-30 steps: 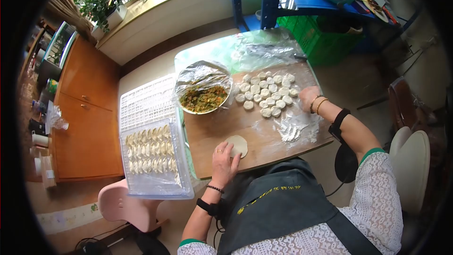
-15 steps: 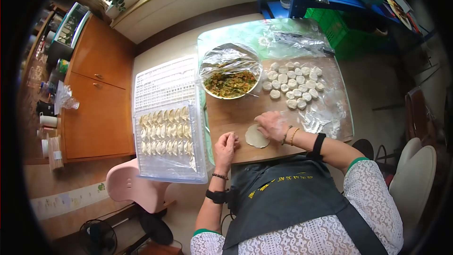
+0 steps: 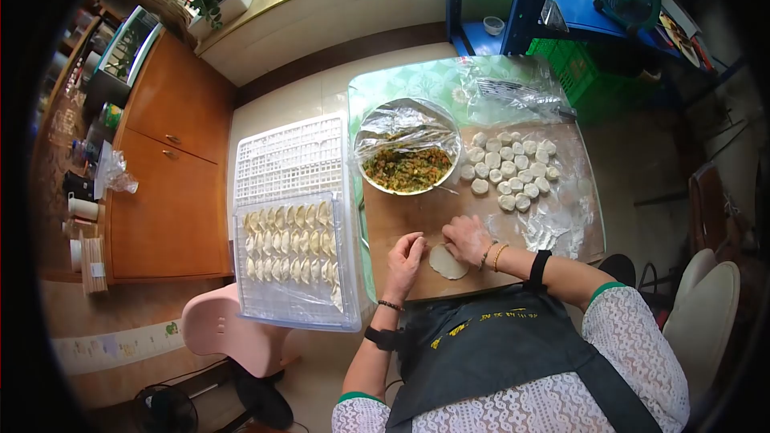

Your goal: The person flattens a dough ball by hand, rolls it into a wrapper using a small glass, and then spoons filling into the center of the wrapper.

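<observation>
A flat round dumpling wrapper [image 3: 447,264] lies on the wooden board [image 3: 401,220] near its front edge. My right hand [image 3: 468,240] is curled over the wrapper's upper right edge, fingers gripping at the dough. To the left of the wrapper, apart from it, my left hand [image 3: 406,258] has its fingertips pinched together; whatever may be between them is too small to make out. Beyond both hands stands a bowl of chopped filling [image 3: 407,170], partly covered by plastic film. Several small dough pieces [image 3: 513,168] sit on the board's right side.
A clear tray [image 3: 297,301] with rows of folded dumplings [image 3: 293,242] stands left of the board, over a white slatted rack [image 3: 289,152]. Loose flour [image 3: 553,228] covers the board's right part. Plastic bags [image 3: 513,96] lie at the back, and a pink chair [image 3: 216,325] stands lower left.
The view has shifted, so the table appears lower. My left hand has come closer to the wrapper and my right hand. My right hand stays at the wrapper's edge, its fingers more curled.
</observation>
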The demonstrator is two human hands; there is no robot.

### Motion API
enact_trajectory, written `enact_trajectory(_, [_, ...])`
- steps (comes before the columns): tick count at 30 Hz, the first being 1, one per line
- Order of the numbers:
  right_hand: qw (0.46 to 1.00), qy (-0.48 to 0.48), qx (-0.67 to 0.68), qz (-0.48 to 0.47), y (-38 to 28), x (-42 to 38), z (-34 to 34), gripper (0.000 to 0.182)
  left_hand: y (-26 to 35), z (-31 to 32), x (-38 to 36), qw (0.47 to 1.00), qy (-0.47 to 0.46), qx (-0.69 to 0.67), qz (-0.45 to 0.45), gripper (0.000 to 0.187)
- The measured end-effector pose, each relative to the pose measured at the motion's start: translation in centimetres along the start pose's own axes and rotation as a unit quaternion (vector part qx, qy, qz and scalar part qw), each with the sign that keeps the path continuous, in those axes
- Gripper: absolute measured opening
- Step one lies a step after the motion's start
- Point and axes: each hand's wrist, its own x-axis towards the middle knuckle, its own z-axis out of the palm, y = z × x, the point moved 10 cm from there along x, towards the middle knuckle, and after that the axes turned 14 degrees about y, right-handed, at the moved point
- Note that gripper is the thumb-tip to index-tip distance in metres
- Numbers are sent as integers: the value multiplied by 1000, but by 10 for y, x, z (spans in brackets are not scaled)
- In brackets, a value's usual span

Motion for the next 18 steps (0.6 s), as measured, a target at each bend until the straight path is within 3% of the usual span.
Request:
enact_trajectory(2, [999,26,-12,-43,-7,-2,-6,8,-4,6,5,1000,-25,-8,-2,28])
enact_trajectory(5, [991,-52,-3,-123,-24,-4,-8,11,8,19,6,996,-89,8,-26,33])
enact_trajectory(9, [965,26,87,-246,-51,-4,-42,12,15,42,-6,965,-253,23,-60,42])
enact_trajectory(11, [960,52,135,-239,-56,3,-59,11,18,55,-16,932,-356,36,-67,44])
enact_trajectory(12, [960,54,156,-227,-54,6,-61,11,19,59,-17,928,-363,75,-36,42])
enact_trajectory(15, [957,60,205,-195,-52,12,-65,14,-24,65,-11,909,-389,124,-87,38])
enact_trajectory(18, [963,79,224,-128,-36,19,-74,20,-21,69,-6,938,-330,88,-55,31])
